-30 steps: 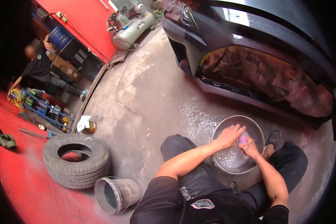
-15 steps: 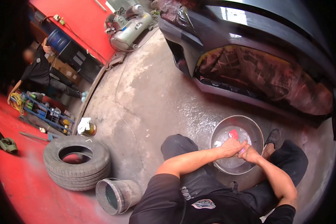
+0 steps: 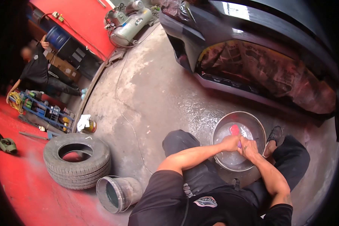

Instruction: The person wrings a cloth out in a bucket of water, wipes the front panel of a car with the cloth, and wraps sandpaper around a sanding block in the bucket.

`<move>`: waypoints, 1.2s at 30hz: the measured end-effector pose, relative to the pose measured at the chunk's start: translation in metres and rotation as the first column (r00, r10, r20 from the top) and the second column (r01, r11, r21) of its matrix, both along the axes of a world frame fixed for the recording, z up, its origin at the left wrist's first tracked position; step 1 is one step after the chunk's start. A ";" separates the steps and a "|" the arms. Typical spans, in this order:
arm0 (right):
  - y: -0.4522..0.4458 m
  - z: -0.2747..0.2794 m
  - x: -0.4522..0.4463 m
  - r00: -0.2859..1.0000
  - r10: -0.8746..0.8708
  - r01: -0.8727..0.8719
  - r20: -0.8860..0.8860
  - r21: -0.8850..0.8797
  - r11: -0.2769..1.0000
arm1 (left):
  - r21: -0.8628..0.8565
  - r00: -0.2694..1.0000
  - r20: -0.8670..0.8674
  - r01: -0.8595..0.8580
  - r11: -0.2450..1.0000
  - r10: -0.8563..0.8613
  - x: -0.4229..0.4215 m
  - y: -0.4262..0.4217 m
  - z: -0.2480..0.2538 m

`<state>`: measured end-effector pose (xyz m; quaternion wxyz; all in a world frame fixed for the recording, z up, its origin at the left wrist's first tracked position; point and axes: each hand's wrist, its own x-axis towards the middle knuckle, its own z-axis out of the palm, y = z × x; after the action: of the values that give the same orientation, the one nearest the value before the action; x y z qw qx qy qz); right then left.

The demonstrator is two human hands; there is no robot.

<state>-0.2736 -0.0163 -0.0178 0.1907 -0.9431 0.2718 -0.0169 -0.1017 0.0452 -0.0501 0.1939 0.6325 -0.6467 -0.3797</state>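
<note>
My left hand [image 3: 229, 143] and my right hand [image 3: 249, 148] meet above a round metal basin [image 3: 214, 132]. Both are closed around a small purple piece [image 3: 239, 144], mostly covered by my fingers; whether it is cloth or sponge I cannot tell. Cloudy water [image 3: 223, 132] lies in the basin, with a red piece [image 3: 234, 129] in it just beyond my hands. The basin rests on the floor between my legs.
A dark car body [image 3: 214, 84] with paper-masked openings stands ahead. To the left are a tyre [image 3: 79, 175], a bucket [image 3: 130, 192] and a can [image 3: 90, 127] with white cloth. Farther back are an air compressor [image 3: 130, 32] and a person [image 3: 37, 71] beside a blue rack [image 3: 45, 109].
My hands have drawn closer together around the purple piece, and my left fingers no longer stretch over my right hand. The view has shifted slightly. A white bit in the basin is now hidden.
</note>
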 end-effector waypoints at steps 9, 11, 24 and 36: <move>-0.026 0.033 0.010 0.986 0.077 -0.067 -0.149 0.074 0.995 | -0.102 0.998 0.019 0.062 0.993 -0.060 0.030 -0.013 0.032; -0.039 0.071 0.014 0.916 0.162 -0.126 -0.367 0.120 0.985 | -0.122 0.996 0.041 0.081 0.989 -0.077 0.034 -0.017 0.034; -0.082 0.169 0.016 1.000 -0.005 0.005 -0.003 0.192 0.981 | 0.179 0.557 -0.813 -0.035 0.983 0.167 0.039 -0.031 0.079; -0.077 0.179 0.024 0.921 -0.297 0.040 0.254 0.695 0.718 | 0.047 0.572 -0.796 -0.273 0.961 0.201 0.046 -0.033 0.111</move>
<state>-0.2499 -0.0930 0.1611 0.5629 -0.7608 0.3071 -0.1004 -0.0554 0.0118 0.0610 0.5345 0.4705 -0.4175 -0.5644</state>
